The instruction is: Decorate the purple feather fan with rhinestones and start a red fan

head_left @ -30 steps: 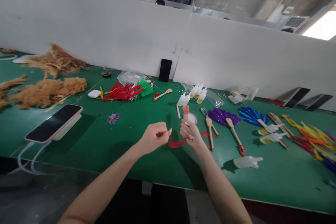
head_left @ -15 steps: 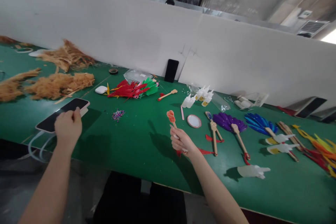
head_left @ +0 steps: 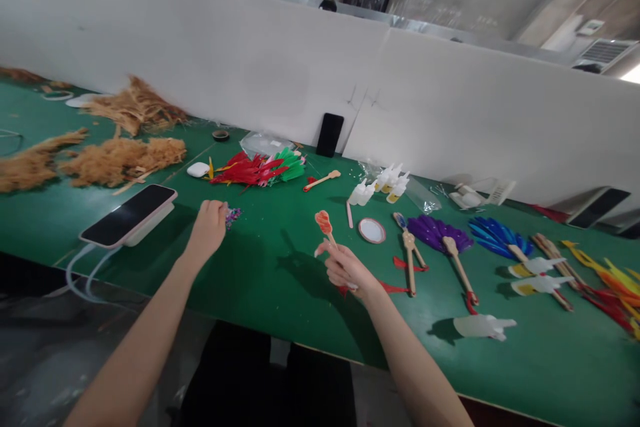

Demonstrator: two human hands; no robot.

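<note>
In my right hand point(head_left: 345, 267) is a small wooden stick point(head_left: 324, 221) with a shaped, orange-red head. I hold it upright by the handle, above the green table, and some red material shows below the fist. My left hand point(head_left: 207, 230) is at the small pile of purple and multicoloured sequins point(head_left: 233, 215), its fingers pinched together at the pile's left edge. Whether any sequins are between the fingertips is too small to make out. A phone point(head_left: 130, 213) on a white block, with a pale cable, lies left of that hand.
Red and green feathers point(head_left: 250, 168) and a wooden stick point(head_left: 323, 180) lie farther back. Glue bottles point(head_left: 390, 180), a round white lid point(head_left: 371, 230), purple feathers point(head_left: 435, 233) and blue feathers point(head_left: 495, 235) are on the right. Brown fibre point(head_left: 125, 159) covers the left. A white partition point(head_left: 280, 67) stands behind.
My left hand has moved right, from over the phone to the sequin pile. My right hand keeps its hold on the wooden stick, nearly in place.
</note>
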